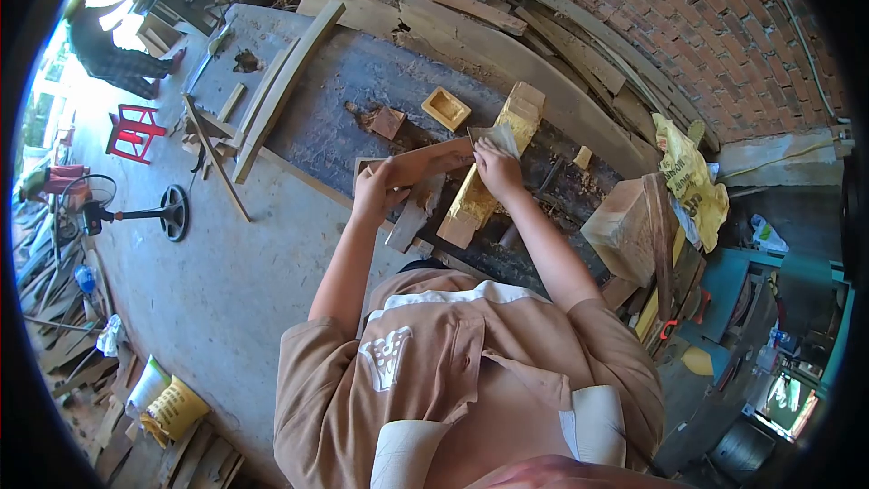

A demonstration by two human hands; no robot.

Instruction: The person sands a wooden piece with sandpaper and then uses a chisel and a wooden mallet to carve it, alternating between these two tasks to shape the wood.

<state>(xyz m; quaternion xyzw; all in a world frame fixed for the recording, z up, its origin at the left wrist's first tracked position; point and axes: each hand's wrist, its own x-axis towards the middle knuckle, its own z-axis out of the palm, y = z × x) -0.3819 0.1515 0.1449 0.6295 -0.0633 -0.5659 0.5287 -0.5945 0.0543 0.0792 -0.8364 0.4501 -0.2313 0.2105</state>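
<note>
My left hand (373, 192) is closed around one end of a reddish-brown wooden board (430, 163), which is held above the workbench. At the board's other end, my right hand (496, 167) pinches a thin, pale, greyish sheet (498, 137) that looks like sandpaper. Its fingers lie against or very near the board; exact contact is hidden. Under my right forearm runs a thick yellowish wooden beam (471, 208). Beyond the hands sit a small hollowed wooden tray (446, 109) and a reddish wooden block (387, 123).
The dark workbench (362, 63) carries long planks (290, 95) and wood shavings. A large wooden block (625, 226) and a yellow sack (690, 181) are at right. A fan (172, 213), a red stool (134, 134) and another person (113, 54) are at left.
</note>
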